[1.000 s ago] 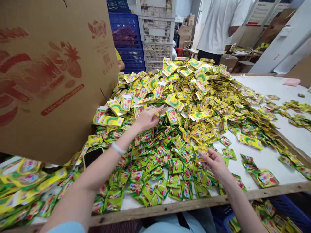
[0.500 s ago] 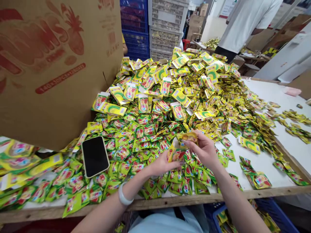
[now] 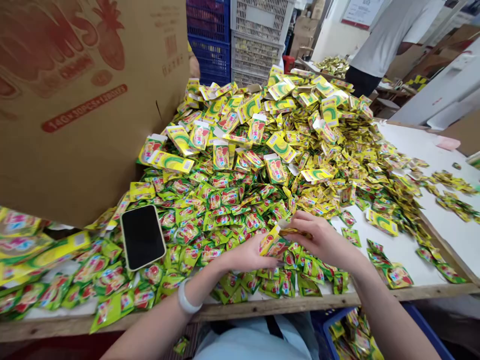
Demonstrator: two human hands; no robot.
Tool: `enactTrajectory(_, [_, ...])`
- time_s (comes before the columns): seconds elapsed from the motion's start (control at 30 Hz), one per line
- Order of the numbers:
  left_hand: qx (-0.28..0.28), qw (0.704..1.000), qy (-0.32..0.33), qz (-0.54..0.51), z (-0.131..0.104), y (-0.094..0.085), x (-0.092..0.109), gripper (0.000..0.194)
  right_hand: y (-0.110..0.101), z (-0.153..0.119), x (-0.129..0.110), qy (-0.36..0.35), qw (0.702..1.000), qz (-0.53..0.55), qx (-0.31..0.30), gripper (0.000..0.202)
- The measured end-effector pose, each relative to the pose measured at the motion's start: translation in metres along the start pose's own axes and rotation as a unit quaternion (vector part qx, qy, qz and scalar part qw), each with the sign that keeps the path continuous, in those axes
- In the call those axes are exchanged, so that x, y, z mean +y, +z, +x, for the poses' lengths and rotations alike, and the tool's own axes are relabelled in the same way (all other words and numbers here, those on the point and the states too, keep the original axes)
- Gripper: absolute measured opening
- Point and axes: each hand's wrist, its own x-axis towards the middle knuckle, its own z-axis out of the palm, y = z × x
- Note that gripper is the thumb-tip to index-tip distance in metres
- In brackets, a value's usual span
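My left hand (image 3: 249, 254) is closed around a small yellow and green candy box (image 3: 269, 242), its top end towards my right hand. Between the fingers of my right hand (image 3: 318, 235) is a yellow-gold candy packet (image 3: 296, 232), seen nearly edge-on at the mouth of the box. I cannot tell how far it reaches inside. Beneath both hands lie many green candy packets (image 3: 221, 197) with red fruit pictures. Behind them rises a heap of yellow packets (image 3: 360, 135) with candy boxes (image 3: 221, 155) strewn on top.
A big cardboard carton (image 3: 86, 165) stands at the left, with a phone (image 3: 143, 237) lying on packets beside it. The table's wooden edge (image 3: 258, 306) runs before me; a blue crate (image 3: 330, 335) sits below it. Stacked crates (image 3: 257, 50) and a person in white (image 3: 390, 45) are beyond.
My right hand has turned palm-down, so the packet now shows edge-on instead of its face. My left hand keeps the box in nearly the same place. The view has shifted slightly.
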Motion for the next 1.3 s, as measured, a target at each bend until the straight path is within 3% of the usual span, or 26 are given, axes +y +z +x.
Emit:
enactTrajectory(0.13, [-0.04,0.998,-0.028,-0.033,-0.001,-0.005,0.005,0.041,0.01,0.0,0.003,0.007,0.997,0.065,0.05,0.009])
enactTrajectory(0.27, [-0.059,0.996,-0.03,-0.067,-0.003,-0.008,0.007,0.046,0.014,-0.01,0.011,0.059,0.979,0.19,0.051,0.016])
enactTrajectory(0.43, [-0.077,0.993,-0.039,-0.081,-0.003,-0.01,-0.005,0.053,0.025,-0.017,0.015,0.084,0.975,0.181,0.096,0.021])
enactTrajectory(0.63, [-0.088,0.994,-0.034,-0.05,-0.001,-0.008,-0.013,0.058,0.033,-0.029,0.021,0.138,0.934,0.329,0.009,0.027])
enactTrajectory(0.77, [-0.087,0.994,-0.047,-0.053,0.0,-0.007,-0.014,0.063,0.044,-0.041,0.023,0.188,0.924,0.321,0.09,0.028])
enactTrajectory(0.93, [-0.097,0.995,-0.028,0.003,0.0,-0.007,-0.016,0.08,0.045,-0.044,0.012,0.129,0.95,0.285,-0.001,0.037])
enactTrajectory(1.07, [-0.118,0.992,-0.036,0.039,0.002,0.0,-0.022,0.088,0.049,-0.049,0.006,0.098,0.959,0.265,-0.009,0.03])
enactTrajectory(1.17, [-0.121,0.99,-0.064,0.021,0.003,0.007,-0.026,0.084,0.063,-0.055,0.01,0.153,0.935,0.317,0.05,0.033])
enactTrajectory(1.3, [-0.109,0.99,-0.074,-0.044,0.003,0.008,-0.025,0.074,0.076,-0.062,0.017,0.245,0.867,0.405,0.153,0.034])
